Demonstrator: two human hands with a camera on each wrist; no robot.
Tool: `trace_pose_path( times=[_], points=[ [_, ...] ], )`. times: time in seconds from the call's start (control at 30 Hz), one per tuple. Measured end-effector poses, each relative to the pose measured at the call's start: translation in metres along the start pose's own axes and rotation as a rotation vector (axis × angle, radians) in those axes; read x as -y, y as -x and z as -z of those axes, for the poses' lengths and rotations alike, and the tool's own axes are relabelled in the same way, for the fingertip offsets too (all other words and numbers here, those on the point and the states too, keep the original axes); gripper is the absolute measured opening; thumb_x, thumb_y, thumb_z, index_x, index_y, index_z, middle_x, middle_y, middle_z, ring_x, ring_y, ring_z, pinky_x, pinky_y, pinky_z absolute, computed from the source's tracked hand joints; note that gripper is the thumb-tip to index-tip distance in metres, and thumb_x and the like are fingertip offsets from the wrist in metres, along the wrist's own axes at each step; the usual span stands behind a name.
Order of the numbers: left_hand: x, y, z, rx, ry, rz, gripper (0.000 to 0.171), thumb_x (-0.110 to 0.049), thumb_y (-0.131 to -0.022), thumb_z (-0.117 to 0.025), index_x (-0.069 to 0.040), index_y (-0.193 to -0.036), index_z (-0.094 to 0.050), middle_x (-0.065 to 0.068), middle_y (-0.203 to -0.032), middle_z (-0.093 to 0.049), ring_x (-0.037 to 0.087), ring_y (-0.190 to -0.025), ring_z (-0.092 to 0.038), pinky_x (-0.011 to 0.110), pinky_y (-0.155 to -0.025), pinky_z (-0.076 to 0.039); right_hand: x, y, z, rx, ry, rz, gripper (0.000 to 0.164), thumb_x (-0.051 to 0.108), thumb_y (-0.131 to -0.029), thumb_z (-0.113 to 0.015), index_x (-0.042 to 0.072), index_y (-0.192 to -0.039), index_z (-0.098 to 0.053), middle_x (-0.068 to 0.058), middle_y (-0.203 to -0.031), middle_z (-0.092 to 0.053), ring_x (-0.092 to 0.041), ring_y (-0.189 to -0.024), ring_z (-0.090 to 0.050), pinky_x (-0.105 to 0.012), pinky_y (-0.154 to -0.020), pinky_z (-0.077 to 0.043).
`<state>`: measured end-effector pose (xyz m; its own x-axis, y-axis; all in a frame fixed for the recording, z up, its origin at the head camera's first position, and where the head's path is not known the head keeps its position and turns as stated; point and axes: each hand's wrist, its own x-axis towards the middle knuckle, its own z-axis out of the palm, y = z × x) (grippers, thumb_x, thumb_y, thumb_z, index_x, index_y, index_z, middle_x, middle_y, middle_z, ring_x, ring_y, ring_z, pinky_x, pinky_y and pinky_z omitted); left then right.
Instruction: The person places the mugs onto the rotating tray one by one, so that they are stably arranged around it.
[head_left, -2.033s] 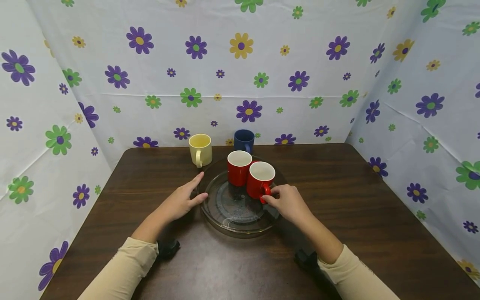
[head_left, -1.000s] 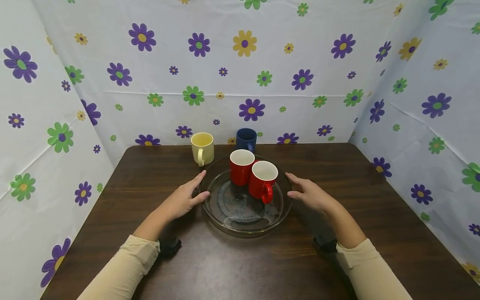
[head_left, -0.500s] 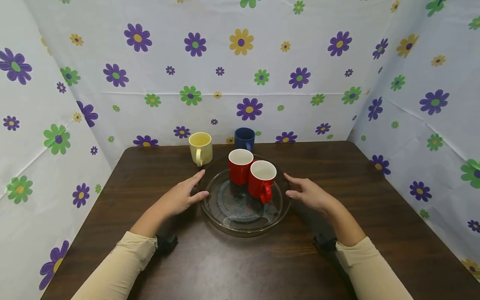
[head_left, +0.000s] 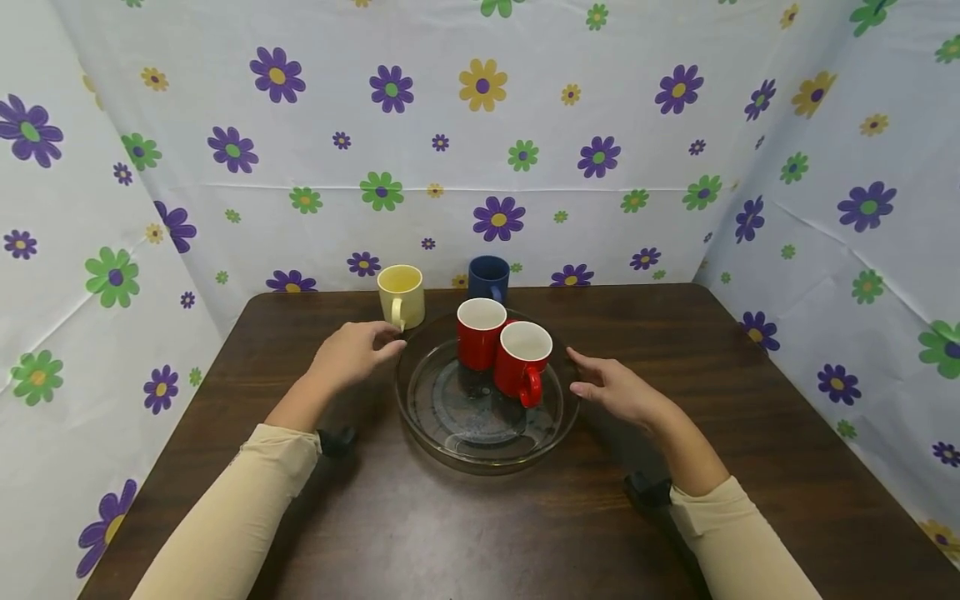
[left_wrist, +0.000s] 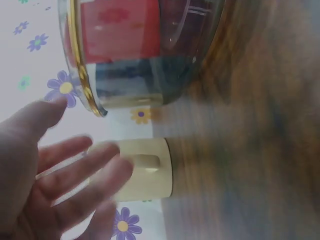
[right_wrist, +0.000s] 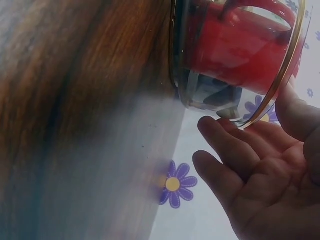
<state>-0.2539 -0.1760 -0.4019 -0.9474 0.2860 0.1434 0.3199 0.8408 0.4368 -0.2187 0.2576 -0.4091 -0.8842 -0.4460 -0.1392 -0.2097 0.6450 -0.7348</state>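
Observation:
Two red mugs, a rear one (head_left: 477,339) and a front one (head_left: 517,371), stand side by side in a round clear glass dish (head_left: 480,450) with a raised wall. My left hand (head_left: 351,357) is just off the dish's left side, fingers loosely bent close to the handle of a yellow mug (head_left: 402,292). In the left wrist view those fingers (left_wrist: 90,175) overlap the yellow mug and hold nothing. My right hand (head_left: 626,392) is at the dish's right rim, its fingers extended along the outside wall and its thumb right at the rim.
Behind the dish stands a blue mug (head_left: 488,277), partly hidden by the rear red mug. Everything rests on a dark wooden table (head_left: 465,533). A flowered white cloth (head_left: 315,108) hangs behind the table and along both sides.
My right hand let go of the front red mug's handle and moved to the dish's right rim. My left hand then left the dish's left rim, moving up toward the yellow mug.

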Motion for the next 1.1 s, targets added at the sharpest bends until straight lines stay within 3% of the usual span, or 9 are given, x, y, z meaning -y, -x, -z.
trace_pose_path(
  times=[0.13,0.5,0.77,1.1],
  points=[
    [0.003,-0.014,-0.002,-0.095,-0.050,0.099,0.045,-0.041,-0.101,-0.061,-0.008,-0.131,-0.066,0.009,-0.114,-0.075,0.034,-0.103,-0.070,0.056,-0.080,-0.054,0.000,0.002,-0.001,-0.009,0.007,-0.002,0.068,0.015,-0.102,-0.061,0.000,-0.159,-0.027,-0.027,-0.160,-0.028,-0.050,-0.141,-0.037,-0.059,-0.108,-0.039],
    [0.009,-0.042,-0.015,-0.122,-0.056,0.220,0.041,-0.044,-0.101,-0.061,-0.009,-0.118,-0.074,0.011,-0.100,-0.075,0.030,-0.087,-0.068,0.048,-0.069,-0.053,-0.002,0.003,-0.002,-0.030,0.043,0.013,0.068,0.019,-0.102,-0.062,0.001,-0.158,-0.029,-0.027,-0.159,-0.031,-0.049,-0.139,-0.041,-0.058,-0.107,-0.041],
    [0.009,-0.051,-0.025,-0.140,-0.082,0.274,0.040,-0.044,-0.101,-0.061,-0.010,-0.085,-0.073,0.006,-0.070,-0.062,0.026,-0.068,-0.057,0.041,-0.057,-0.044,-0.002,0.004,-0.002,-0.026,0.021,0.004,0.070,0.021,-0.102,-0.062,0.001,-0.159,-0.027,-0.027,-0.160,-0.029,-0.050,-0.140,-0.040,-0.059,-0.108,-0.040],
    [0.009,-0.054,-0.032,-0.187,-0.091,0.264,0.049,-0.049,-0.098,-0.064,-0.010,-0.069,-0.060,0.006,-0.065,-0.059,0.027,-0.063,-0.057,0.042,-0.055,-0.045,-0.002,0.003,-0.003,-0.037,0.047,0.003,0.067,0.019,-0.104,-0.059,0.003,-0.160,-0.027,-0.024,-0.161,-0.029,-0.050,-0.144,-0.032,-0.064,-0.110,-0.034]
  ],
)
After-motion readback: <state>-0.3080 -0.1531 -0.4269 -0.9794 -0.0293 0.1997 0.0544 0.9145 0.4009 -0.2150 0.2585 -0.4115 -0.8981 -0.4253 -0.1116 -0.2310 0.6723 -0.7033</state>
